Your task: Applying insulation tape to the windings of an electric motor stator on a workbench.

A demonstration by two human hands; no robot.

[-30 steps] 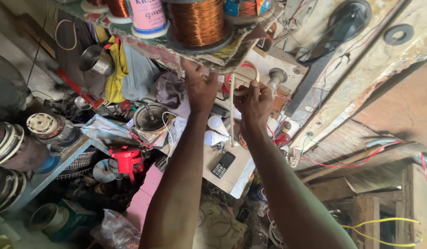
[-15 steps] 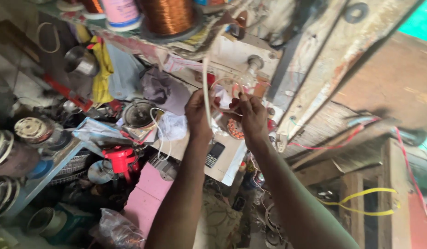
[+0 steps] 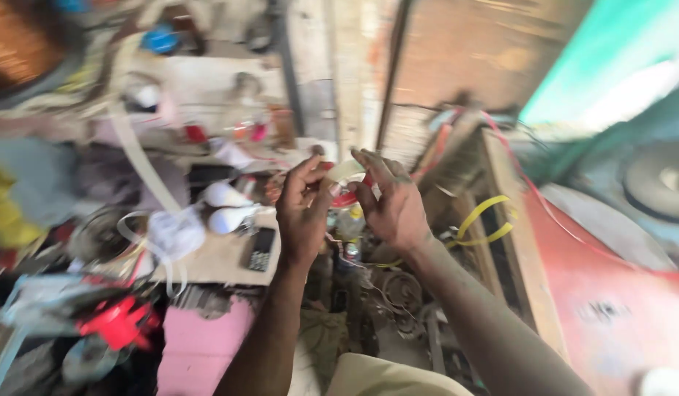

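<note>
Two hands, left hand (image 3: 304,209) and right hand (image 3: 389,199), pinch a pale strip (image 3: 345,171) between fingertips; pink box (image 3: 200,345) sits below, blurred.

Rough wood shelf (image 3: 222,257), red-painted metal panel (image 3: 610,293)

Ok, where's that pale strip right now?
In the head view, the pale strip is centre frame, pinched between the left hand and right hand, above the cluttered bench.

cluttered bench (image 3: 215,260): white bulbs (image 3: 226,196), black calculator (image 3: 261,249), white strip (image 3: 138,158).
</note>
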